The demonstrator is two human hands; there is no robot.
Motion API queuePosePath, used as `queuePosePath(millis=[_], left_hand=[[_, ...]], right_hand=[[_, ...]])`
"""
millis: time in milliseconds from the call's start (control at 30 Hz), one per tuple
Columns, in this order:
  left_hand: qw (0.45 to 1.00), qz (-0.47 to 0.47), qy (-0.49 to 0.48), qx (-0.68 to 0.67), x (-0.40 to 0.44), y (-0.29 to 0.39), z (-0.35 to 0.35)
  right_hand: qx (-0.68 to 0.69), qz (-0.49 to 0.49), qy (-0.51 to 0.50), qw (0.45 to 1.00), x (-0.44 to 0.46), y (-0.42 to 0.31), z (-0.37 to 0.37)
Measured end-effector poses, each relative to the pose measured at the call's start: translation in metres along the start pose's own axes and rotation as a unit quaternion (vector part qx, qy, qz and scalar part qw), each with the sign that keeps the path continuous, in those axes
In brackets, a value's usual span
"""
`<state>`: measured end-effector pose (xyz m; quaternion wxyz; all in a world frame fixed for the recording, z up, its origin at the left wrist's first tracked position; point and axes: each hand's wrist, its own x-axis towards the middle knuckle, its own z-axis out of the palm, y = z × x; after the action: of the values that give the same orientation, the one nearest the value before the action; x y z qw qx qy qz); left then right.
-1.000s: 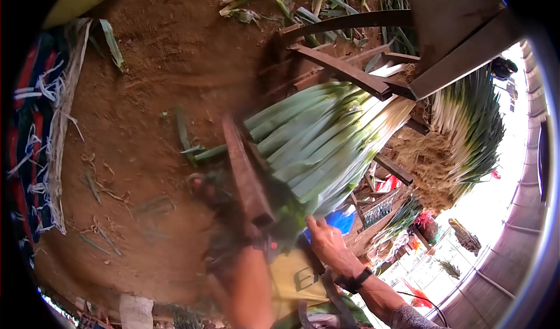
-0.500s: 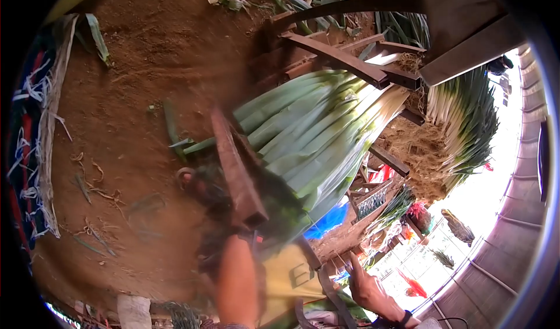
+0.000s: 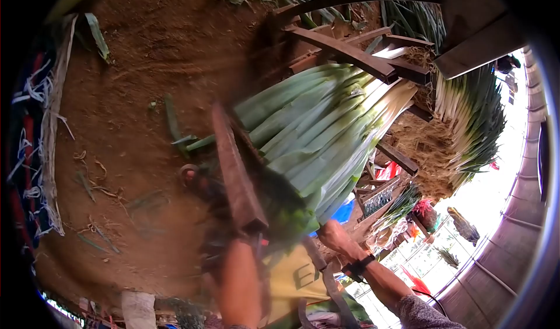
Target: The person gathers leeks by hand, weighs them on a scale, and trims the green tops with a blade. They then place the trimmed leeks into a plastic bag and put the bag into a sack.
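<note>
The left forearm [image 3: 239, 288] comes in low, blurred, toward the end of a rusty metal bar [image 3: 236, 171]; its hand is lost in shadow, its grip unreadable. The right hand [image 3: 338, 237], a black band on its wrist, has its fingers drawn in at the leaf ends of the leeks [image 3: 321, 130]; whether they pinch anything cannot be told. The leeks lie bunched across a metal frame [image 3: 344, 52], green leaves toward the bar, white shafts toward the frame's far side. Below is a yellow lettered sack [image 3: 294, 276]. The floor is bare brown earth [image 3: 134, 113], scattered with leaf scraps [image 3: 171, 119] and dry strands, a striped woven sheet [image 3: 35, 130] along one edge. Farther off, more leeks [image 3: 475, 119] stand heaped, roots matted, beneath a ribbed, curved wall [image 3: 499, 247] with bright light beside it.
</note>
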<state>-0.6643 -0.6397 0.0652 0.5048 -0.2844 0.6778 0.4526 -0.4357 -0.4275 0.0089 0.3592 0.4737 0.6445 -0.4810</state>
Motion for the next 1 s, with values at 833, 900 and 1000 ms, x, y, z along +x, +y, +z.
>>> queuePosePath(millis=[833,900,1000], left_hand=[[0.999,-0.037,0.007,0.004,0.016,-0.003,-0.001],[0.999,-0.039,0.003,0.006,0.015,-0.002,-0.001],[0.999,-0.036,0.003,0.010,0.017,-0.001,-0.002]], right_hand=[[-0.084,0.080,-0.081,0.990,0.029,0.076,0.016],[-0.078,0.072,-0.067,0.992,0.016,0.080,0.023],[-0.048,0.060,-0.038,0.996,-0.021,0.078,0.035]])
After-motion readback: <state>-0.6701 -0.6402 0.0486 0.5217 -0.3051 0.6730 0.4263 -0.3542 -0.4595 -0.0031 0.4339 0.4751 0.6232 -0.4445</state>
